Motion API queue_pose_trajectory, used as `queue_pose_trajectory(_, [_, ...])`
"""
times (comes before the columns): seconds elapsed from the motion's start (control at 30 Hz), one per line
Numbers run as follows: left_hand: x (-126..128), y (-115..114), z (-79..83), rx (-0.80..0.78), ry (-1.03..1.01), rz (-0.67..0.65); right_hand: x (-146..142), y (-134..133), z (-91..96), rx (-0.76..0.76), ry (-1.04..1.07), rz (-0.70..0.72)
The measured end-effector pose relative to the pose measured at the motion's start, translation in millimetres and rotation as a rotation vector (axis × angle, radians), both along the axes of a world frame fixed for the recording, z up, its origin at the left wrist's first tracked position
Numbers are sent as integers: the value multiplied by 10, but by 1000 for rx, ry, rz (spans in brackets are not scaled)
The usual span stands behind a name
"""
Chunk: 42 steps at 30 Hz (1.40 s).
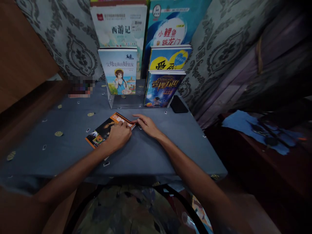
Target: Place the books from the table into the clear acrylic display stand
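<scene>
A small book [106, 129] with a black and orange cover lies at a slant on the blue-grey tablecloth. My left hand [119, 135] rests on its right part with curled fingers, pressing on the cover and hiding some of it. At the book's right corner is my right hand [147, 126], its index finger stretched out and the fingers apart. A lower fingertip of that hand seems to touch the book's edge.
Behind the hands, a clear display stand [128, 103] holds several upright books, including a white one [120, 71] and a dark blue one [163, 88]. A black phone-like object [179, 104] lies right of it. Patterned curtains [80, 52] hang behind the table [65, 152].
</scene>
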State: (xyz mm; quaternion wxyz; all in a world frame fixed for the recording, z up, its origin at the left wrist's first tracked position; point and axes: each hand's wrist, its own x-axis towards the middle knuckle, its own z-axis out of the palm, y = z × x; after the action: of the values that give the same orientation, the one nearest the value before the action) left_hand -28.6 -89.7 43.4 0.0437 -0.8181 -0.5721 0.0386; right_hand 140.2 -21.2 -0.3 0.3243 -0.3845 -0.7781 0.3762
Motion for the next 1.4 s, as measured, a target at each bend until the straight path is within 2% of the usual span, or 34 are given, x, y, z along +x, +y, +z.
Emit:
queue_pose_trajectory(0.13, [16, -17, -47, 30, 33, -4, 11, -57, 65, 97, -122, -41])
queue_pose_trajectory(0.33, [-37, -26, -123, 82, 41, -47, -74, -260, 262, 209, -562, -71])
queue_pose_trajectory(0.43, [-295, -53, -122, 71, -44, -118, -166, -429, 344, 210, -733, -95])
queue_pose_trajectory(0.53, [-689, -122, -180, 108, -133, -58, -256, -547, 338, 183, -767, -122])
queue_pose_trajectory(0.63, [-1015, -182, -301, 126, -192, -1, -338, -484, 269, 199, -702, -88])
queue_pose_trajectory(0.7, [-1114, -191, -371, 130, -214, 18, -397, -324, 221, 240, -672, -64])
queue_pose_trajectory(0.87, [-1058, -165, -390, 181, -207, 61, -555, 200, 112, 259, -638, -83])
queue_pose_trajectory(0.97, [-1001, -197, -349, 210, -203, 32, -613, 364, 15, 277, -593, -77])
queue_pose_trajectory(1.03, [-971, -249, -337, 223, -219, -24, -627, 390, -63, 312, -567, -84])
queue_pose_trajectory(1.2, [-842, -374, -369, 236, -216, -287, -621, 373, -197, 369, -514, -89])
queue_pose_trajectory(1.4, [-730, -377, -373, 316, -88, -364, -605, 372, -215, 363, -507, -62])
